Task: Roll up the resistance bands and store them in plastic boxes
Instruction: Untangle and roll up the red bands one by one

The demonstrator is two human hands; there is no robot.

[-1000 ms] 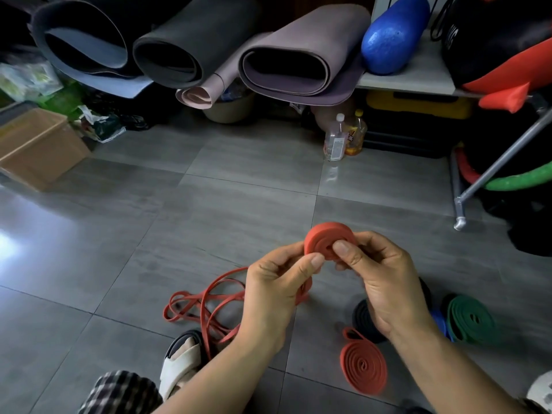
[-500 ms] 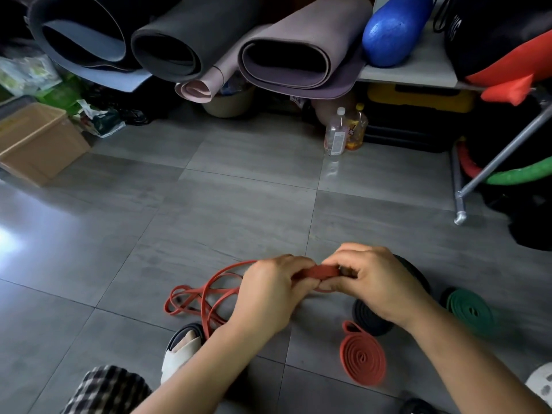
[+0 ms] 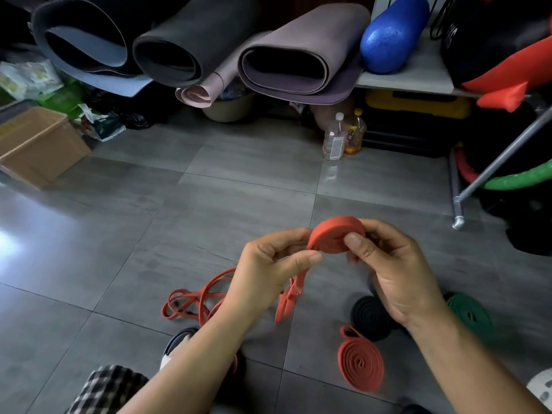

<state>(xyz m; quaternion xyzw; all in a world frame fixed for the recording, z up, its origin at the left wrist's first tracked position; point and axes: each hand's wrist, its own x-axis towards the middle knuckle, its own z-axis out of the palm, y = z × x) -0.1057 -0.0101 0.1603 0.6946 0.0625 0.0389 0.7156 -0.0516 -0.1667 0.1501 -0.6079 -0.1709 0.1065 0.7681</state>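
Both hands hold a partly rolled red resistance band (image 3: 330, 236) above the floor. My right hand (image 3: 391, 270) pinches the coil between thumb and fingers. My left hand (image 3: 268, 267) grips the band's loose part just left of the coil. The unrolled tail (image 3: 197, 300) hangs down and lies in loops on the tiles. Finished coils lie on the floor at lower right: a red coil (image 3: 361, 361), a black coil (image 3: 370, 318) and a green coil (image 3: 472, 312), the last two partly hidden by my right wrist.
A tan plastic box (image 3: 38, 144) stands at far left. Rolled mats (image 3: 286, 52) and a blue roller (image 3: 391, 34) lie along the back. Two bottles (image 3: 343, 137) stand on the tiles. A metal rack leg (image 3: 457, 219) is at right. My sandalled foot (image 3: 176, 348) is near the tail.
The hands have risen from near the floor and turned the coil so that its flat side faces me again. The coil looks a little bigger and the loose tail shorter.
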